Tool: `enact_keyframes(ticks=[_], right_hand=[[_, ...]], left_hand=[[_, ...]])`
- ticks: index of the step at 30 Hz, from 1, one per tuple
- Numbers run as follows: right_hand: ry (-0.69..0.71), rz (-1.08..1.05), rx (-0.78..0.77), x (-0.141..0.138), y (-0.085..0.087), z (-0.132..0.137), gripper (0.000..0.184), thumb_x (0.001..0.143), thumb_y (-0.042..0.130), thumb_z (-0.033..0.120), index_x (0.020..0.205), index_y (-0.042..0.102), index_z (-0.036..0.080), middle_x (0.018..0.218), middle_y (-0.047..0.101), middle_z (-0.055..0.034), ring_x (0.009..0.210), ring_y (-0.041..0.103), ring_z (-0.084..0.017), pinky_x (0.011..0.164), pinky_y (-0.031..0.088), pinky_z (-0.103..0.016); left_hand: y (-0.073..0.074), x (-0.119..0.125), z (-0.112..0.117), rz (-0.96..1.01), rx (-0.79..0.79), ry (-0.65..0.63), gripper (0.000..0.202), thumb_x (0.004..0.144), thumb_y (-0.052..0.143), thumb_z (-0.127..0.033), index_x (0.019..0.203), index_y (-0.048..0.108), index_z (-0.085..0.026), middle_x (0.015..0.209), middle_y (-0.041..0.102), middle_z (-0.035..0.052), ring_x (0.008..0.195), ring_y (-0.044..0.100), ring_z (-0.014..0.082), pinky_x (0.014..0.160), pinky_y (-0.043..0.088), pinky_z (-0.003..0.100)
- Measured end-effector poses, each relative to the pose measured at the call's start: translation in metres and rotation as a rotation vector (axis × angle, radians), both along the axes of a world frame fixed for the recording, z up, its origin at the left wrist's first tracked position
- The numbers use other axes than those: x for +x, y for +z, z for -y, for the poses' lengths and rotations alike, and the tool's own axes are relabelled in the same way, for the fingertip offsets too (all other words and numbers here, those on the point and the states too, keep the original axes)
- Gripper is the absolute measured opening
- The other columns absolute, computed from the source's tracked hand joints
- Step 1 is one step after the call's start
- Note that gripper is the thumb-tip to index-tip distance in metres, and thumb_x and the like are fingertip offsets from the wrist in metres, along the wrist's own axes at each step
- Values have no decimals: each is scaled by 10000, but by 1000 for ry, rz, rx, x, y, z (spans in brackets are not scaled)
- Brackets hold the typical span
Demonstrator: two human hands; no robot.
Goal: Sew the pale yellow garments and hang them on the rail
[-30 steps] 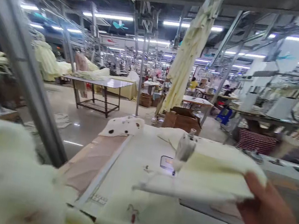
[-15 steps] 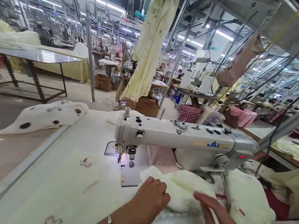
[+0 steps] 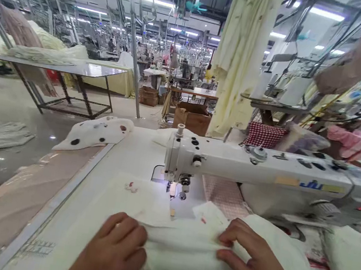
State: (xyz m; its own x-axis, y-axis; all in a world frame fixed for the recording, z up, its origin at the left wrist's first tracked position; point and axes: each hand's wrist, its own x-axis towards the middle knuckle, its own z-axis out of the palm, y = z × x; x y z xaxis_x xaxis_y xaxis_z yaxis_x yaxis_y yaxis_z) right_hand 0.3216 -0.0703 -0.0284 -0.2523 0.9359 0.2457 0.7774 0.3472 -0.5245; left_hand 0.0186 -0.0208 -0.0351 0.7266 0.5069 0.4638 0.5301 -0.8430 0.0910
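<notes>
A pale yellow-green fabric piece (image 3: 178, 253) is stretched between my hands at the front of the sewing machine (image 3: 231, 159). My left hand (image 3: 116, 248) has its fingers closed on the fabric's left part. On the other side, my right hand (image 3: 247, 255) pinches the edge between thumb and fingers. Beyond the cloth is the lit needle area (image 3: 173, 191), with no fabric visibly under the presser foot. Another pale fabric layer with a small reddish print (image 3: 131, 187) lies flat on the table, left of the needle.
White spotted cloth (image 3: 98, 133) lies at the table's far left corner. Pale fabric (image 3: 355, 263) is heaped at the right, below the machine's motor end. Long yellow cloth (image 3: 243, 63) hangs behind the machine. A metal table (image 3: 98, 71) stands further left.
My view has turned left. My left hand has moved left and my right hand has closed on the fabric, which is now spread between them instead of bunched at the right.
</notes>
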Motion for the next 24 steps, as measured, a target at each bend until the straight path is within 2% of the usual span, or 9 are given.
enact_keyframes(ticks=[1,4,8,11,14,16,19,21,24], right_hand=[[21,9,-12,-5,-5,-2,168,840,572,367,940,617,239,886,639,-37,841,604,-171,713,506,-273],[-1,98,0,-7,-30,-15,375,796,612,415,1141,580,270,1113,633,-49,1026,584,-223,844,500,-350],[-93,91,66,-13,-47,-30,277,885,464,396,1046,612,225,1015,650,-83,965,592,-252,820,479,-435],[13,48,14,-44,-40,-34,189,893,483,368,957,606,239,920,630,-48,896,573,-206,777,465,-371],[137,73,-87,-79,-38,-40,158,813,624,380,847,603,227,817,603,-20,802,541,-195,703,433,-345],[149,90,-99,-94,-42,-45,164,816,623,359,751,587,212,739,577,-9,747,521,-192,664,409,-340],[174,61,-96,-100,-44,-49,205,904,472,289,738,561,207,742,575,-12,753,526,-177,685,422,-334],[203,33,-103,-99,-36,-46,216,930,388,259,813,565,219,804,604,-15,779,548,-159,711,451,-311],[201,-60,-101,-87,-8,-34,219,932,376,266,909,593,260,838,654,-1,770,606,-135,689,500,-246]], left_hand=[[0,-15,3,-107,-118,97,166,719,612,-56,771,607,-214,844,608,-3,799,522,180,822,390,364],[1,-40,8,-310,-428,282,534,593,739,-75,1071,595,-264,1063,606,12,950,536,223,873,400,369],[3,-30,5,-365,-631,294,277,742,689,-186,1007,625,-234,1025,616,21,962,541,225,866,425,368],[2,-20,-2,-452,-635,326,198,741,707,-233,923,639,-192,955,624,42,909,565,242,816,451,382],[0,-16,-8,-508,-614,329,274,683,762,-274,905,636,-173,948,625,56,903,576,264,796,463,397],[-3,-12,-9,-497,-594,293,369,636,795,-295,941,630,-172,957,625,63,903,575,271,798,465,405],[-7,-2,-8,-299,-526,154,565,645,787,-336,1136,556,-179,1048,607,75,969,548,261,868,437,402],[-8,6,-8,-125,-514,56,667,699,745,-364,1270,451,-183,1116,591,81,1009,532,244,904,416,379],[1,9,-14,-13,-624,5,519,768,669,-411,1226,510,-226,996,649,43,900,577,221,798,440,323]])
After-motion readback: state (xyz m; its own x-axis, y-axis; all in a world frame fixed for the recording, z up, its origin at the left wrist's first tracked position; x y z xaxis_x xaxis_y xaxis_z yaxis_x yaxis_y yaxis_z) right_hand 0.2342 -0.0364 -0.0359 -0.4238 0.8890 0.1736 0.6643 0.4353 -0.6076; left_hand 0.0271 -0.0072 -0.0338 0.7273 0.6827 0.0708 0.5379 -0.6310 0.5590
